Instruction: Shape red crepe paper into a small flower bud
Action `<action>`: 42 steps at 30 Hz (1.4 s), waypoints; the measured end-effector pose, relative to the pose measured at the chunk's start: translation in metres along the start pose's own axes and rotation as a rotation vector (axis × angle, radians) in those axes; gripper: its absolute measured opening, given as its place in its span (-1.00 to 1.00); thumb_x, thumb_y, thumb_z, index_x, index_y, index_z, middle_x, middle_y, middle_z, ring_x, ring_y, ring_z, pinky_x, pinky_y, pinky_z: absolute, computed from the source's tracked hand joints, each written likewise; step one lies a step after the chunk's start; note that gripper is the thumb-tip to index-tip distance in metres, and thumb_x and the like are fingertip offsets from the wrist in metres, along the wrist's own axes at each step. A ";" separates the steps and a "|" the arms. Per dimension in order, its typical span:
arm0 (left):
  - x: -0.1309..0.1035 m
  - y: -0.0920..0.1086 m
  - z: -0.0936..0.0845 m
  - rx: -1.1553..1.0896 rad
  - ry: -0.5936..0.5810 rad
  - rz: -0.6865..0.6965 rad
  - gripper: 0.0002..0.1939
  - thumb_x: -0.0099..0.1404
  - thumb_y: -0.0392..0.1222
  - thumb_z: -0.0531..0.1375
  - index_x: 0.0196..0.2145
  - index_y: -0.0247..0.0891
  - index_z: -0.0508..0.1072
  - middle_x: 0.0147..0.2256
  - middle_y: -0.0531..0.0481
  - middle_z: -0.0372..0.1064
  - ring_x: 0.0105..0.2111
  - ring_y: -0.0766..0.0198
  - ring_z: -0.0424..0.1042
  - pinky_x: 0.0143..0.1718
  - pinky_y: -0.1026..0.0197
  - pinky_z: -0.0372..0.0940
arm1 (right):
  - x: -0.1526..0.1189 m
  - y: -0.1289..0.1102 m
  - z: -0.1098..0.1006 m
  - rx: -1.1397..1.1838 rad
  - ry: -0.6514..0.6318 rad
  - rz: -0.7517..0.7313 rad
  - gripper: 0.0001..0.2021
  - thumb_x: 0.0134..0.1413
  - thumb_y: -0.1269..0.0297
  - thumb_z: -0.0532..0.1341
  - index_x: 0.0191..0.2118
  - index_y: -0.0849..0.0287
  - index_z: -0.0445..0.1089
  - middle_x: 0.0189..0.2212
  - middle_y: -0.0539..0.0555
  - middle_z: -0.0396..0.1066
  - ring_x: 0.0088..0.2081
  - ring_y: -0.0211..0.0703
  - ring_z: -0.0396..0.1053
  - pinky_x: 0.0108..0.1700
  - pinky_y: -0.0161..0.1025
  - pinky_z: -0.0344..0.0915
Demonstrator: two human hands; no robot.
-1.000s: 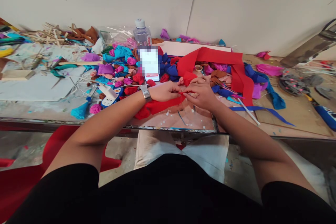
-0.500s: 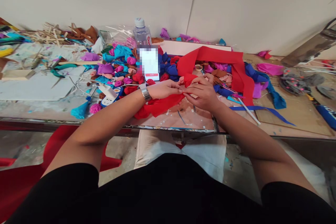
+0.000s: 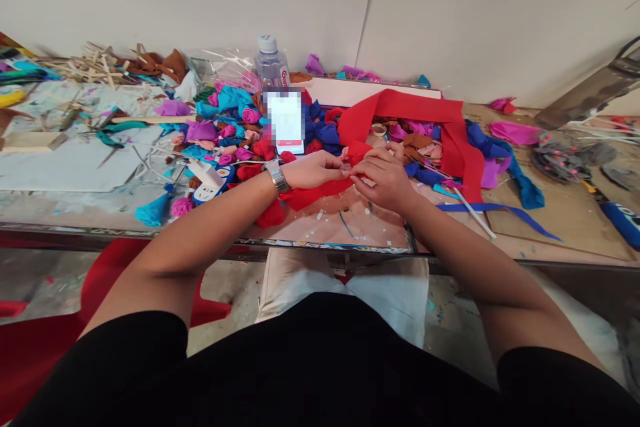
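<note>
My left hand (image 3: pixel 314 170), with a metal watch (image 3: pixel 277 176) at its wrist, is closed on a red strip (image 3: pixel 320 194) that hangs below the fingers toward the table edge. Right beside it my right hand (image 3: pixel 383 177) pinches the same red material, and the fingertips of both hands meet. Part of the red fabric bulges up between and behind the hands. Just behind them lie many crumpled and rolled pieces in blue, pink, brown and purple. A wide red band (image 3: pixel 417 105) lies folded behind my right hand.
A lit phone (image 3: pixel 286 121) stands before a plastic bottle (image 3: pixel 271 67). A power strip (image 3: pixel 213 187) and pliers (image 3: pixel 113 133) lie left. A blue strip (image 3: pixel 515 212), a white stick (image 3: pixel 475 212) and a cardboard sheet (image 3: pixel 560 217) are right. Wood sticks (image 3: pixel 100 65) are heaped back left.
The red strip beneath my left hand has drawn up a little and hangs narrower. Both hands stay in nearly the same place, fingers still together.
</note>
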State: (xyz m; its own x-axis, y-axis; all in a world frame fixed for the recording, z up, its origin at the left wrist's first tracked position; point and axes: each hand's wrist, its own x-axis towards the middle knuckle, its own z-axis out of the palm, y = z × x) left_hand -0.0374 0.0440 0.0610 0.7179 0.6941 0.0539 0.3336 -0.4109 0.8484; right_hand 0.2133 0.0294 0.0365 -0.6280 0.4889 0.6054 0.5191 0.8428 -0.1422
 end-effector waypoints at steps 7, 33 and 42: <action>0.001 0.000 0.003 -0.046 0.023 -0.013 -0.60 0.40 0.12 0.23 -0.32 -0.30 0.60 -0.35 0.01 0.51 -0.31 0.27 0.40 -0.07 0.13 0.30 | 0.001 -0.001 0.000 -0.044 0.037 -0.062 -0.84 0.47 0.22 0.24 -0.18 0.06 0.55 -0.23 0.09 0.69 -0.07 0.07 0.48 0.03 0.02 0.33; -0.002 0.001 0.008 0.121 0.082 0.057 -0.69 0.40 -0.02 0.22 -0.29 -0.28 0.66 -0.34 0.00 0.58 -0.36 0.32 0.42 -0.23 0.20 0.29 | 0.002 -0.007 -0.002 0.041 -0.090 0.055 -0.81 0.50 0.17 0.16 -0.20 0.07 0.39 -0.18 0.12 0.60 -0.01 0.09 0.40 0.11 0.11 0.10; -0.007 0.006 0.013 0.322 0.181 0.068 -0.73 0.42 -0.06 0.22 -0.26 -0.24 0.67 -0.36 0.00 0.61 -0.40 0.30 0.44 -0.27 0.20 0.28 | 0.001 -0.006 0.000 0.097 -0.126 0.119 -0.79 0.49 0.13 0.13 -0.20 0.07 0.38 -0.19 0.14 0.59 -0.01 0.11 0.38 0.11 0.12 0.06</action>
State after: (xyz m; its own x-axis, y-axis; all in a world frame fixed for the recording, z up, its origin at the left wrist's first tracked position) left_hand -0.0326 0.0290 0.0591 0.6351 0.7403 0.2205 0.4848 -0.6042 0.6324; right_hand 0.2096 0.0250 0.0377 -0.6364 0.6058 0.4775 0.5398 0.7919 -0.2855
